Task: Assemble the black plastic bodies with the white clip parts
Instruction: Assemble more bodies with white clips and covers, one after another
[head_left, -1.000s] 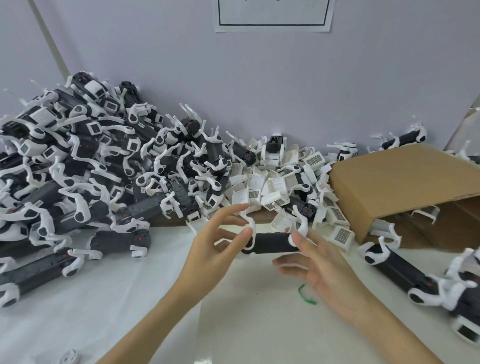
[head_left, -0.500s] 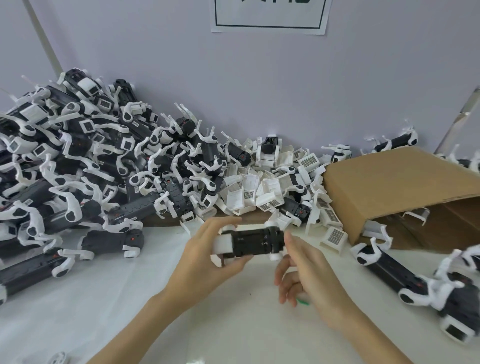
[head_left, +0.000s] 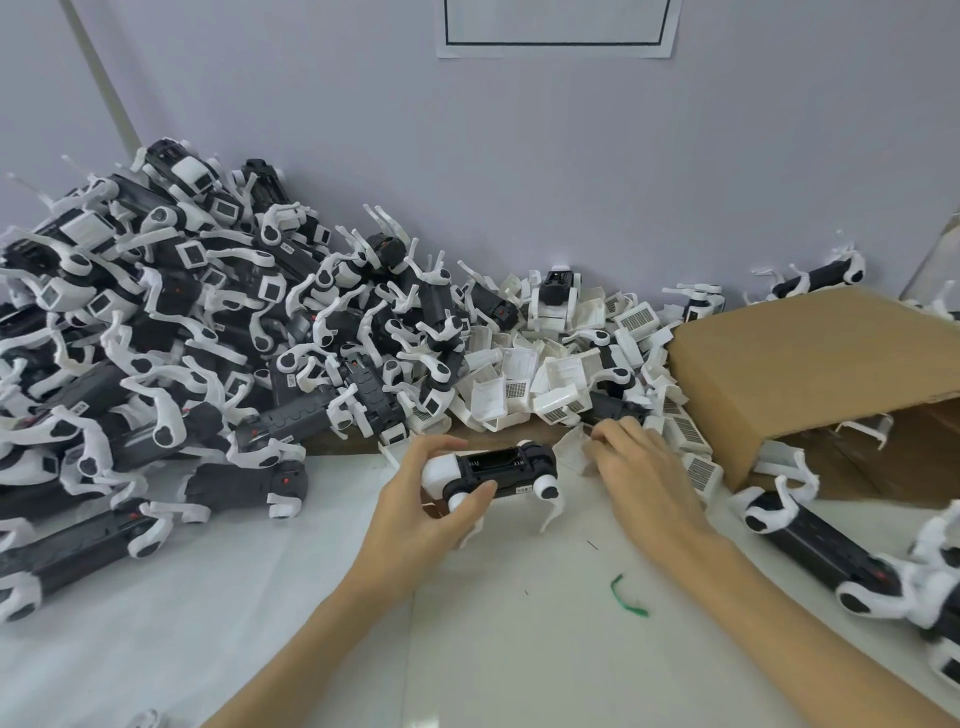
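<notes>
Black plastic body (head_left: 493, 467), with its open compartment turned up and white legs hanging from its corners, is held just above the surface (head_left: 519, 649) at the centre of the view. It is gripped at its 9 o'clock end by the left hand (head_left: 415, 509), whose fingers are curled over the top while the thumb is pressed against the near side. The step in hand is judged to be the fetching of a white clip part (head_left: 571, 449), which lies at 3 o'clock of the body, at the near edge of the loose pile of white clip parts (head_left: 545, 374). The right hand (head_left: 644, 467) is stretched forward, palm down, with its fingers bent onto that part; whether it is already pinched cannot be told. Next, the part must be lifted, turned to match the open compartment and pressed in until seated. A cardboard box (head_left: 810, 358) is seen at 2 o'clock, and a heap of finished units (head_left: 156, 353) at 10 o'clock.
</notes>
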